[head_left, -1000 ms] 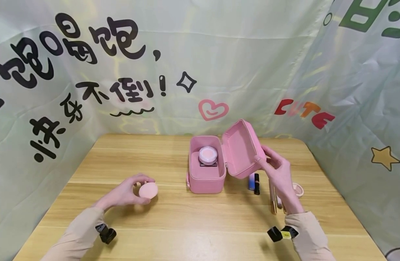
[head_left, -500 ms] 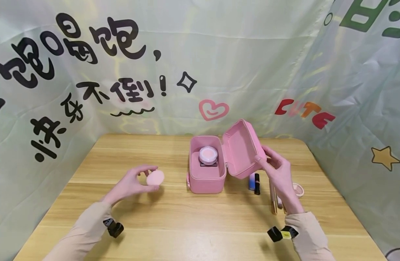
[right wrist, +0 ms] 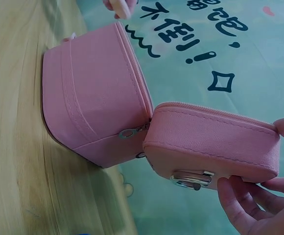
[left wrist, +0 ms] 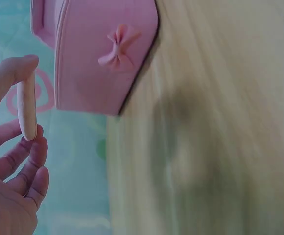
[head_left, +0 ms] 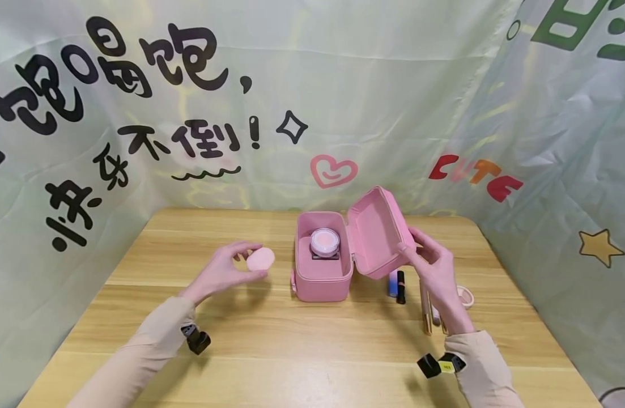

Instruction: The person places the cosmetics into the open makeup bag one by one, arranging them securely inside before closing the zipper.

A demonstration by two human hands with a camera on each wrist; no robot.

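Note:
In the head view my left hand [head_left: 229,266] pinches a round pale pink powder puff [head_left: 260,259] between thumb and fingers, above the table left of the case. Seen edge-on in the left wrist view, the powder puff [left wrist: 27,108] is thin and flat. A pink zippered cosmetic case [head_left: 322,289] stands with its top open. Inside lies a round pink compact [head_left: 324,242] over a dark flat item [head_left: 326,256]. My right hand [head_left: 437,272] grips the outer edge of the lid [head_left: 378,238], which tilts out to the right. A bow [left wrist: 119,48] decorates the case's side.
Right of the case, a blue tube [head_left: 392,283] and a black tube [head_left: 401,287] lie on the wooden table [head_left: 292,362]. Partly under my right wrist are slim gold-ended tubes [head_left: 426,317] and a pale round item [head_left: 465,297]. A printed cloth [head_left: 394,85] hangs behind.
My left hand has carried the powder puff to the right and away from me, closer to the case. The right hand and the lid stay where they were.

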